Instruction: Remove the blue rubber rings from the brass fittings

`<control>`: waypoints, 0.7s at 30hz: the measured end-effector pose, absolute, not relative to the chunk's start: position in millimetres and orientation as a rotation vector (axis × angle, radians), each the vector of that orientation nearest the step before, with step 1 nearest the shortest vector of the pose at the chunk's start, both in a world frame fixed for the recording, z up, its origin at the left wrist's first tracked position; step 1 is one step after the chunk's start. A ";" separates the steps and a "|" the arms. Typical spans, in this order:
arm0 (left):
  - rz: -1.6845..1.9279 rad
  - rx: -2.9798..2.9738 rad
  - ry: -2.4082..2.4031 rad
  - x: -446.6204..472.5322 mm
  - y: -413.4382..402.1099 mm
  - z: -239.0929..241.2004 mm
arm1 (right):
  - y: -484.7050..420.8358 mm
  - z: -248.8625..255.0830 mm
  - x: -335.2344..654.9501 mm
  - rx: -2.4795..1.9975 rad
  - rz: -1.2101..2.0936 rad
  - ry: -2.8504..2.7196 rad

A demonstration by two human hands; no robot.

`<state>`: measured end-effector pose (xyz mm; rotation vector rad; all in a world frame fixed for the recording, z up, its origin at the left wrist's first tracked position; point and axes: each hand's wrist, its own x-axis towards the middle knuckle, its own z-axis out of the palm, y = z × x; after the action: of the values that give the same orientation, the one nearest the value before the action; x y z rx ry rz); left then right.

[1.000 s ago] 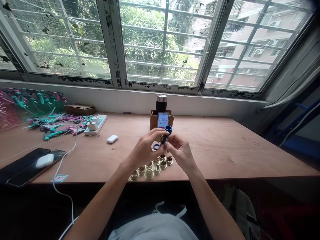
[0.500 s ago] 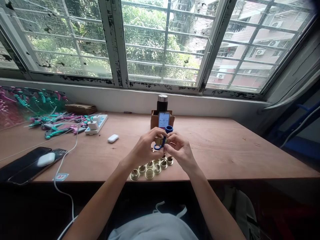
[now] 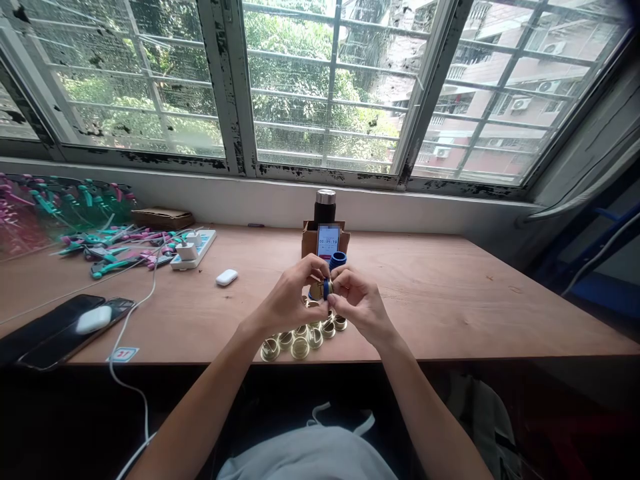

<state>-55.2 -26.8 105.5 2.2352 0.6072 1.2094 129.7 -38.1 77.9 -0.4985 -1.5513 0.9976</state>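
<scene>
My left hand (image 3: 290,300) and my right hand (image 3: 356,300) meet above the wooden table (image 3: 450,293), fingers pinched round a small brass fitting with a blue ring (image 3: 325,288) between them. Just behind them stands a blue cap-like part (image 3: 339,259). Several brass fittings (image 3: 300,340) lie in a cluster on the table right under my hands. A phone (image 3: 329,241) showing a timer leans against a small cardboard box (image 3: 308,241), with a dark flask (image 3: 325,205) behind it.
At the left lie two dark phones (image 3: 50,330) with a white case (image 3: 91,319) on them, a white cable (image 3: 131,313), an earbud case (image 3: 227,277), a power strip (image 3: 193,249) and a heap of teal and pink tools (image 3: 100,243). Windows run along the back.
The blue ring has gone from hanging loose below my fingers to sitting pressed against the brass piece between both hands. The hands have closed in a little.
</scene>
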 end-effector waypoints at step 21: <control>1.169 2.128 0.479 -56.3 -27.9 108.8 | -40.6 77.7 124.8 -0.483 1.060 -1.462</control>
<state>-56.3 -27.9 108.8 2.1277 0.4795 1.1691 124.8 -40.6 77.7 -0.4830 -1.4620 1.0605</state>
